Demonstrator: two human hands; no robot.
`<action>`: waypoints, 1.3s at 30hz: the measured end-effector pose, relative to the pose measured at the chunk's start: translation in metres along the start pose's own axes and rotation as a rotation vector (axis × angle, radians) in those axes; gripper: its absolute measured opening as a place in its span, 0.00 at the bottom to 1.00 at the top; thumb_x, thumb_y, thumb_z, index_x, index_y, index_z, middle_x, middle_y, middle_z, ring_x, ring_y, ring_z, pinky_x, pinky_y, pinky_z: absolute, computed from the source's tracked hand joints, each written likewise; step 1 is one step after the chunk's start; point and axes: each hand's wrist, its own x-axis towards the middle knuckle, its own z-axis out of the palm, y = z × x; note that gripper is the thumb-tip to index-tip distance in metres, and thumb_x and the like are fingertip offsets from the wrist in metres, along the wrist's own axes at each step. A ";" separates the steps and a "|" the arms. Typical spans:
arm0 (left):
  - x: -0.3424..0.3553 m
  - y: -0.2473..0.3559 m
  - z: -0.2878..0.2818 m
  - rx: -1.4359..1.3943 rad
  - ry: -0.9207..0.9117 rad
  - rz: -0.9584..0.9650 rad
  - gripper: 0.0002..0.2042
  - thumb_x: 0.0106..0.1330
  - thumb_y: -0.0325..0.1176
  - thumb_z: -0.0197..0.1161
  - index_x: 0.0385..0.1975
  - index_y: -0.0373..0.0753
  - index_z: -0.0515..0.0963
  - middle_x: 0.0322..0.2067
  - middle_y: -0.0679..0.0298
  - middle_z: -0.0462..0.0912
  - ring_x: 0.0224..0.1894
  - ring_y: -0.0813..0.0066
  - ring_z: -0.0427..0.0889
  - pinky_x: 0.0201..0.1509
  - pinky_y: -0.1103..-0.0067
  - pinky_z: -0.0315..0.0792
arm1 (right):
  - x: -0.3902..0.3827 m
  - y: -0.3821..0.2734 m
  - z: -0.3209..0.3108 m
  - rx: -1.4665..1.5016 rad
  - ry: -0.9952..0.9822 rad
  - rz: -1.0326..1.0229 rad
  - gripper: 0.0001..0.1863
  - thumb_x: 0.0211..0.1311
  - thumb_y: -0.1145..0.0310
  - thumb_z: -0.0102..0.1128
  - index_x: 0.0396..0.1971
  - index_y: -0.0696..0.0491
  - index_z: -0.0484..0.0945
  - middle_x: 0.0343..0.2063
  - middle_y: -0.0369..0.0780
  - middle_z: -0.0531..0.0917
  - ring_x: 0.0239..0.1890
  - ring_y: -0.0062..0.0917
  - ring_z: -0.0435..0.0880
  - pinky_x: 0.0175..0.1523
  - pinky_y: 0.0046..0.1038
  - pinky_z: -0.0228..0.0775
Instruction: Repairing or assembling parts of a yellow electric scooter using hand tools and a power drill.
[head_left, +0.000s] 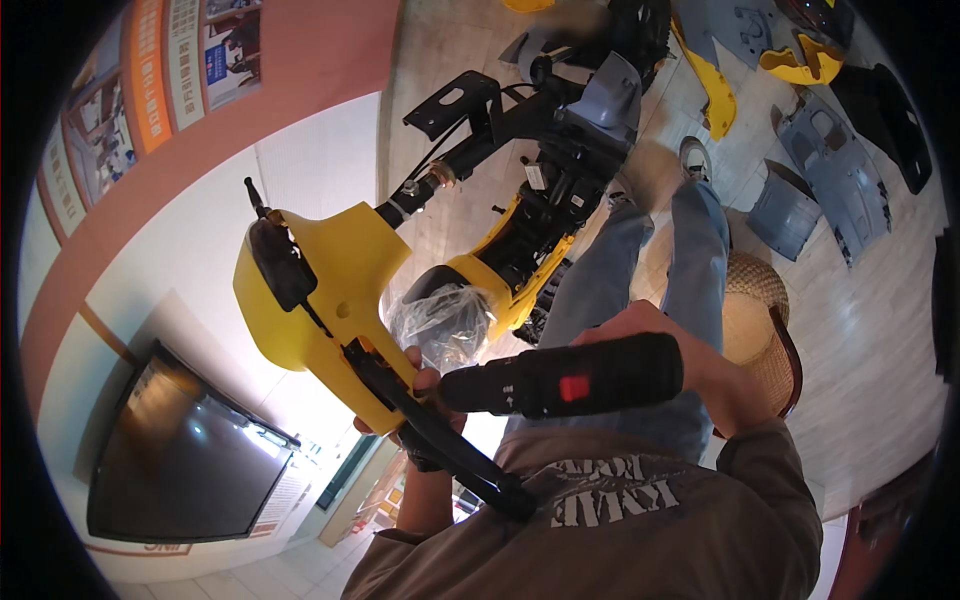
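Observation:
My left hand (pixel 425 385) grips a yellow plastic scooter handlebar cover (pixel 320 300) by its lower edge, where a black handlebar and grip (pixel 440 440) run down toward my chest. My right hand (pixel 680 345) is wrapped around a black power drill (pixel 565 378) with a red switch. The drill's nose points left and meets the cover beside my left fingers. A headlight wrapped in clear plastic (pixel 445 320) shows just behind the cover.
A partly stripped yellow and black scooter frame (pixel 530 200) stands ahead of my knees. Grey body panels (pixel 835 170) and yellow panels (pixel 715 90) lie on the wooden floor. A woven stool (pixel 755 320) is under me. A dark screen (pixel 180 460) hangs on the wall at left.

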 end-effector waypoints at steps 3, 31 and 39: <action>0.010 -0.008 0.007 0.000 -0.101 -0.040 0.43 0.50 0.53 0.72 0.58 0.35 0.57 0.49 0.59 0.76 0.54 0.54 0.77 0.56 0.60 0.74 | -0.001 -0.012 -0.001 -0.068 -0.022 0.094 0.24 0.44 0.65 0.70 0.46 0.51 0.80 0.32 0.44 0.84 0.37 0.37 0.84 0.41 0.24 0.72; 0.014 -0.009 0.022 0.040 -0.051 -0.094 0.38 0.53 0.49 0.72 0.57 0.38 0.59 0.46 0.65 0.79 0.52 0.59 0.79 0.52 0.64 0.79 | -0.003 0.028 0.002 0.046 -0.020 0.039 0.24 0.39 0.63 0.73 0.40 0.53 0.79 0.27 0.43 0.83 0.29 0.33 0.84 0.36 0.27 0.73; 0.015 -0.010 0.022 -0.038 -0.105 -0.135 0.37 0.56 0.46 0.71 0.58 0.39 0.57 0.51 0.62 0.76 0.57 0.56 0.75 0.62 0.56 0.70 | -0.004 0.028 0.006 0.021 -0.007 0.011 0.27 0.37 0.62 0.73 0.43 0.50 0.79 0.29 0.43 0.84 0.32 0.35 0.84 0.39 0.27 0.73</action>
